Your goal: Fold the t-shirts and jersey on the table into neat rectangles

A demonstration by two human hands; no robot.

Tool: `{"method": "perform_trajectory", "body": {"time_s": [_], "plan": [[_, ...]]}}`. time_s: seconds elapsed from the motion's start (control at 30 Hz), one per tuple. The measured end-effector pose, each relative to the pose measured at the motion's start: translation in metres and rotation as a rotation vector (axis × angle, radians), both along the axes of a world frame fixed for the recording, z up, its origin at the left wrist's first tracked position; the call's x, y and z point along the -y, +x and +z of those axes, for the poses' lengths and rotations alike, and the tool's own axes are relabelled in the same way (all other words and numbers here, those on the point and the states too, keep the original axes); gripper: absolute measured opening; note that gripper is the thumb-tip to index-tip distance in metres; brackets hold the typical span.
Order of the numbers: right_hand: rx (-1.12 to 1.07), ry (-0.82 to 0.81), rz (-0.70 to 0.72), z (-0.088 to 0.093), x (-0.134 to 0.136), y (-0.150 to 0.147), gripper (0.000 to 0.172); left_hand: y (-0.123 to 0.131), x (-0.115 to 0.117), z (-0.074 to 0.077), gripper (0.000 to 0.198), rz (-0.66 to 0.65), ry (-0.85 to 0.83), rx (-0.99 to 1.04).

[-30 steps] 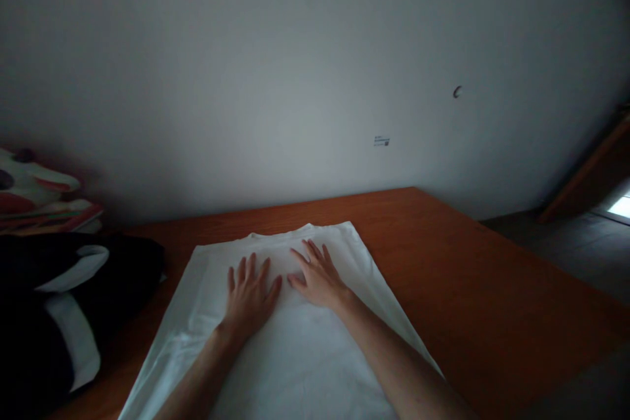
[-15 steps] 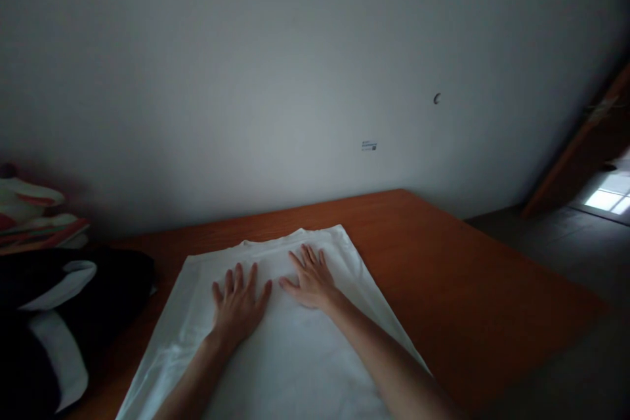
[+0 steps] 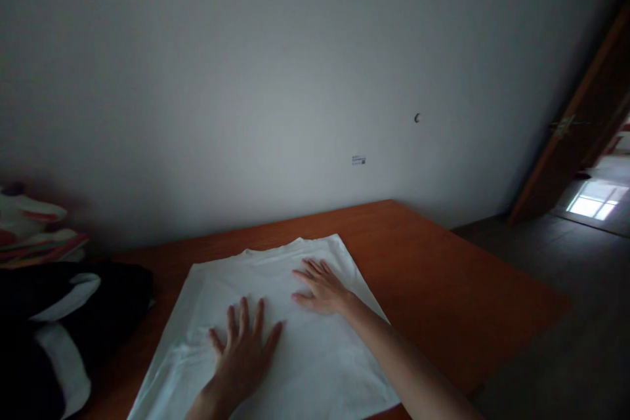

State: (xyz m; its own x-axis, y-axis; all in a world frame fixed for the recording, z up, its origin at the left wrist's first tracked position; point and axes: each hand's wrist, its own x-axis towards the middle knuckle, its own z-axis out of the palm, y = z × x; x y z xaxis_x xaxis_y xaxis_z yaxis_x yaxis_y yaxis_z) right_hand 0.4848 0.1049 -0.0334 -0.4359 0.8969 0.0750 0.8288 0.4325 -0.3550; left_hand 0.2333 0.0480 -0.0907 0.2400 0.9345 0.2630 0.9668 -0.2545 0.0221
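Note:
A white cloth garment [image 3: 290,354], folded to a rough rectangle, lies spread on the brown wooden table [image 3: 413,262]. Small wrinkles show along its left side. My left hand [image 3: 243,351] rests on its middle with the fingers spread. Farther up and to the right, my right hand [image 3: 319,289] lies flat on the cloth, fingers apart. Neither hand grips anything. Whether it is a shirt I cannot tell for sure.
Dark clothing with white trim [image 3: 73,321] is heaped at the left of the table. Behind it sits a red-and-white striped item [image 3: 39,230]. A pale wall [image 3: 246,92] stands at the back. A brown door [image 3: 566,138] is at the far right.
My left hand has slid down the cloth toward me. My right hand stays near the upper right, slightly turned. The view has shifted a little, showing the cloth's near right corner.

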Motion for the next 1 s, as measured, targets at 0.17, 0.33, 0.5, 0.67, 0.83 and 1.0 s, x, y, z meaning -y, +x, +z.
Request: {"method": "perform_trajectory", "body": {"time_s": [0.17, 0.33, 0.5, 0.67, 0.83, 1.0], "plan": [[0.03, -0.025, -0.097, -0.003, -0.008, 0.015, 0.073, 0.026, -0.017, 0.033, 0.065, 0.021, -0.106, -0.046], [0.073, -0.05, -0.023, 0.022, -0.005, 0.021, 0.087, 0.008, -0.031, 0.057, 0.065, -0.139, -0.21, 0.061], [0.031, 0.028, 0.441, 0.051, -0.004, -0.004, 0.079, -0.049, -0.031, 0.073, 0.047, -0.268, -0.007, 0.233], [0.047, -0.072, 0.536, 0.04, -0.005, -0.025, 0.078, -0.079, -0.027, 0.087, 0.037, -0.208, 0.169, 0.37], [0.076, -0.095, 0.459, 0.033, -0.004, -0.021, 0.077, -0.067, -0.016, 0.098, 0.032, -0.291, 0.245, 0.412], [0.094, -0.112, 0.321, 0.033, -0.006, -0.007, 0.083, -0.045, -0.001, 0.096, 0.022, -0.51, 0.267, 0.353]]}}
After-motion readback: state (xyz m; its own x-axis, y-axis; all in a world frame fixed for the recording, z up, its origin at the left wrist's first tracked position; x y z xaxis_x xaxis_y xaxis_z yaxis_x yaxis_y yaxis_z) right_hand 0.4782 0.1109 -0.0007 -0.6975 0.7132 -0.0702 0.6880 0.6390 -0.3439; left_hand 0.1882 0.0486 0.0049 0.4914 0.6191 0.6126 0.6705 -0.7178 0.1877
